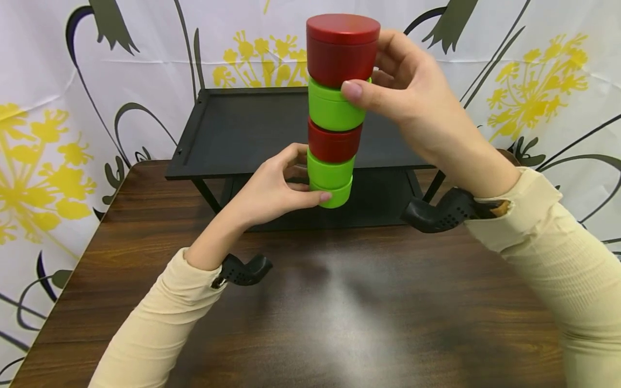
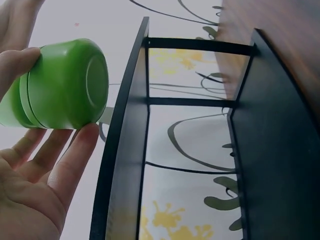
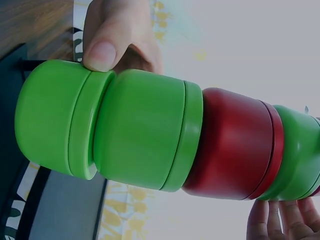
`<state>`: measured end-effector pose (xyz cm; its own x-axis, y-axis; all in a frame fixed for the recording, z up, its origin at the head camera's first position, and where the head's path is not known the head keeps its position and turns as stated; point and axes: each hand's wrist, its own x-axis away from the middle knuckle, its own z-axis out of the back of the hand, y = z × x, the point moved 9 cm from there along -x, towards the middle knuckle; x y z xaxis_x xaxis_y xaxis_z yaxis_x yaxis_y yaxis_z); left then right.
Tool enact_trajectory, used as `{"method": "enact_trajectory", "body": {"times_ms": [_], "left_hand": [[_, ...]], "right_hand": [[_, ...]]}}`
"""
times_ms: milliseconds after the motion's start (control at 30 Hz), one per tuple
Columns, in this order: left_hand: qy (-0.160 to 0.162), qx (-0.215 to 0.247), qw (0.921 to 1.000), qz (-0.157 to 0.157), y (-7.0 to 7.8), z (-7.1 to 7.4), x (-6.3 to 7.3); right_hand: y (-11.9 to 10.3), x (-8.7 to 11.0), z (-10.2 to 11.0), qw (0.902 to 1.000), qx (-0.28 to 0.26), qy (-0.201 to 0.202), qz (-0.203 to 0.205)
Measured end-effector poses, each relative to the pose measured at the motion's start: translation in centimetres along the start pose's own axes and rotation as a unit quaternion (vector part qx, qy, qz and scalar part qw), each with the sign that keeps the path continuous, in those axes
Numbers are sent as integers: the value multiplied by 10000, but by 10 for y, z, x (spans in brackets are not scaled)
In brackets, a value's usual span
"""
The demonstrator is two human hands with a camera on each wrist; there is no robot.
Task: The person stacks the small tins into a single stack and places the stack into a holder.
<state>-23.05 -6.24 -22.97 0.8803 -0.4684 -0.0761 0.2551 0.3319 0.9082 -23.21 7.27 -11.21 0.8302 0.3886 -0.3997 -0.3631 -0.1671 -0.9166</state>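
Observation:
A stack of several round lidded jars, red and green, is held up in the air in the head view, leaning slightly. A red jar [image 1: 342,54] tops it, over a green jar [image 1: 335,110] and a second red jar [image 1: 333,143]. Two more green jars form the base, the bottom jar [image 1: 342,195] being lowest. My left hand [image 1: 271,188] holds the bottom jar, thumb in front and fingers behind. With its thumb on the upper green jar, my right hand [image 1: 422,102] grips the stack near the top. Fingers [image 3: 275,220] of that hand show under the upper green jar in the right wrist view.
Behind the stack stands a black two-tier shelf [image 1: 252,129] on a dark brown wooden table [image 1: 271,323]. A white curtain [image 1: 160,64] with yellow and grey plant prints hangs at the back. Each wrist wears a black camera mount.

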Motion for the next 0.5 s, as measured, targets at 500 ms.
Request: {"method": "enact_trajectory", "body": {"times_ms": [500], "left_hand": [[94, -85, 9996, -246, 8, 12, -19]], "right_hand": [[-4, -18, 9, 9985, -466, -102, 257]]}}
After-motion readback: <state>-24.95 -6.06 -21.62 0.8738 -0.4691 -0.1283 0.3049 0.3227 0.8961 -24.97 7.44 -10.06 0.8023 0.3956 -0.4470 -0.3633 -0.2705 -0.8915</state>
